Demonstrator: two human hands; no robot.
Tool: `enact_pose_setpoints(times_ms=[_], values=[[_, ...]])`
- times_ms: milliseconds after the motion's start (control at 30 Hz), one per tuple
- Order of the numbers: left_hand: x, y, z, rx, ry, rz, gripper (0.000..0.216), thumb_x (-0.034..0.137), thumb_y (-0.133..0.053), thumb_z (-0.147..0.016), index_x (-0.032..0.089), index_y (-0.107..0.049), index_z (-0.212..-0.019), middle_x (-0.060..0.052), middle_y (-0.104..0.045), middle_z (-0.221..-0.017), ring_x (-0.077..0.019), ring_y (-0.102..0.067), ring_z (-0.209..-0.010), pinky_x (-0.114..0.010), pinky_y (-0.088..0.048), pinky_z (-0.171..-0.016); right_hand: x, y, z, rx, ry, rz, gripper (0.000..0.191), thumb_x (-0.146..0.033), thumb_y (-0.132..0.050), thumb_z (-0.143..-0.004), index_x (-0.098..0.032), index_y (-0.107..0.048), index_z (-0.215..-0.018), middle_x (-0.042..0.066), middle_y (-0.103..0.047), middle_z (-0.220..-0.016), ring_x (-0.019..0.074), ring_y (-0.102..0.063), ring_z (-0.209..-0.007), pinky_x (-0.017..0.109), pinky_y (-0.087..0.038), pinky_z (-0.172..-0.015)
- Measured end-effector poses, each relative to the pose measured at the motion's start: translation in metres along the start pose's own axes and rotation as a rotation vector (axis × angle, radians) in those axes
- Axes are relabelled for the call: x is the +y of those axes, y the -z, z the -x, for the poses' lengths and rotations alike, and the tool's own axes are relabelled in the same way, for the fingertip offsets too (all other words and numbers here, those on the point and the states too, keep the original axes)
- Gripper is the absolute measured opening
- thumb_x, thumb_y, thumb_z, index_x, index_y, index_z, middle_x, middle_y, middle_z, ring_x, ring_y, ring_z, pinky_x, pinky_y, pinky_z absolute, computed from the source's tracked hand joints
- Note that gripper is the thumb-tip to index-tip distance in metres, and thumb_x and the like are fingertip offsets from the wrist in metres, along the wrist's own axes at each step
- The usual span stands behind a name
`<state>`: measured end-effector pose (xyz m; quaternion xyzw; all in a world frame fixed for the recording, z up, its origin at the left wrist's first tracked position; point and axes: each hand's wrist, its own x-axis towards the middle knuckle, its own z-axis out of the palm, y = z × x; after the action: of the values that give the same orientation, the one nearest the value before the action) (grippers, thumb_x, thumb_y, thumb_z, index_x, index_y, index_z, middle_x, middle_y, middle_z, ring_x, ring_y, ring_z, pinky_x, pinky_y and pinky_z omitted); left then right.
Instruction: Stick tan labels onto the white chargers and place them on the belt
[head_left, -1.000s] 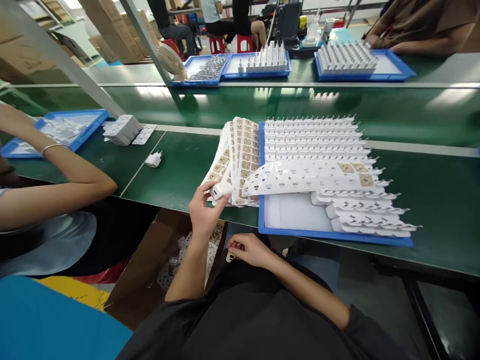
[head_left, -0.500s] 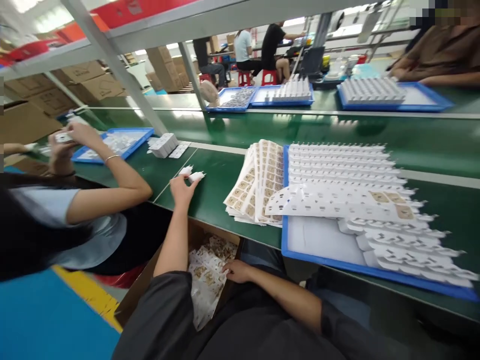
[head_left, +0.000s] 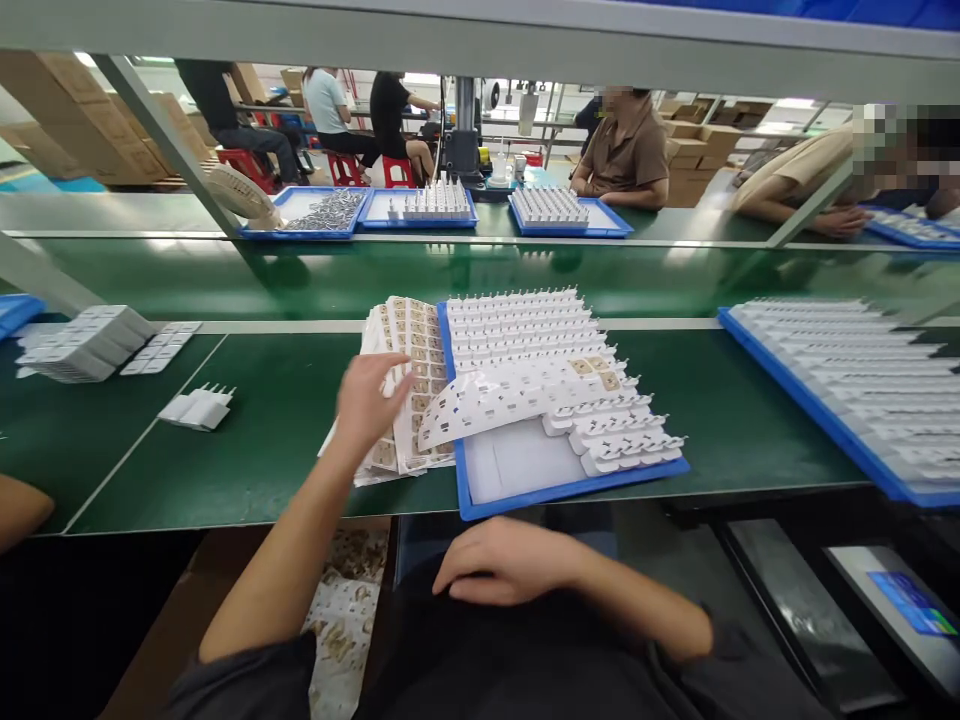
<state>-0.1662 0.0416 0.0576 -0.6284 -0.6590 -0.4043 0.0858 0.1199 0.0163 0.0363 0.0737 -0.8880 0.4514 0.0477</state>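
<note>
My left hand (head_left: 367, 402) hovers over a fanned stack of sticker sheets (head_left: 405, 350) on the green bench, fingers loosely spread and nothing in them. My right hand (head_left: 504, 562) rests flat in my lap below the bench edge, fingers stretched and holding nothing. Right of the stack stands a blue tray (head_left: 559, 490) filled with rows of white plug chargers (head_left: 525, 325); a curled white sheet (head_left: 495, 395) lies across them. Two white chargers (head_left: 197, 406) lie together on the bench to the left.
A stack of white chargers (head_left: 86, 342) sits at far left. Another blue tray of chargers (head_left: 855, 370) is at right. Beyond a green conveyor (head_left: 450, 275), more blue trays (head_left: 420, 208) and seated people. A cardboard box of used sheets (head_left: 341, 620) stands under the bench.
My left hand set a charger down beside the other at left, then swung right to the sticker sheets. My right hand settled flat on my lap. The view turned right.
</note>
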Motion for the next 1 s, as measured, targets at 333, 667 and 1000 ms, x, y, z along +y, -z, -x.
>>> enact_pose_setpoints(times_ms=[333, 667, 1000], values=[[0.161, -0.133, -0.051, -0.382, -0.275, -0.158, 0.040, 0.041, -0.050, -0.104, 0.017, -0.064, -0.133, -0.014, -0.061, -0.147, -0.0320, -0.055, -0.135, -0.047, -0.045, -0.107, 0.030, 0.211, 0.102, 0.694, -0.543, 0.687, 0.024, -0.025, -0.055, -0.095, -0.018, -0.075, -0.107, 0.012, -0.079, -0.108, 0.0282, -0.073, -0.102, 0.042, -0.058, -0.090], [0.154, -0.147, -0.043, -0.345, -0.406, -0.238, 0.041, 0.042, -0.045, -0.105, 0.016, -0.058, -0.134, -0.015, -0.070, -0.127, -0.0298, -0.062, -0.119, -0.045, -0.039, -0.105, 0.074, 0.238, 0.112, 0.482, -0.545, 0.646, 0.027, -0.031, -0.056, -0.092, -0.019, -0.075, -0.107, 0.011, -0.078, -0.111, 0.0284, -0.070, -0.105, 0.044, -0.054, -0.093], [0.156, -0.140, -0.037, -0.322, -0.463, -0.252, 0.042, 0.041, -0.044, -0.106, 0.014, -0.060, -0.133, -0.016, -0.071, -0.118, -0.0302, -0.064, -0.108, -0.045, -0.040, -0.096, 0.070, 0.233, 0.114, 0.533, -0.437, 0.589, 0.028, -0.035, -0.056, -0.095, -0.021, -0.075, -0.109, 0.010, -0.076, -0.107, 0.0266, -0.069, -0.103, 0.041, -0.054, -0.092]])
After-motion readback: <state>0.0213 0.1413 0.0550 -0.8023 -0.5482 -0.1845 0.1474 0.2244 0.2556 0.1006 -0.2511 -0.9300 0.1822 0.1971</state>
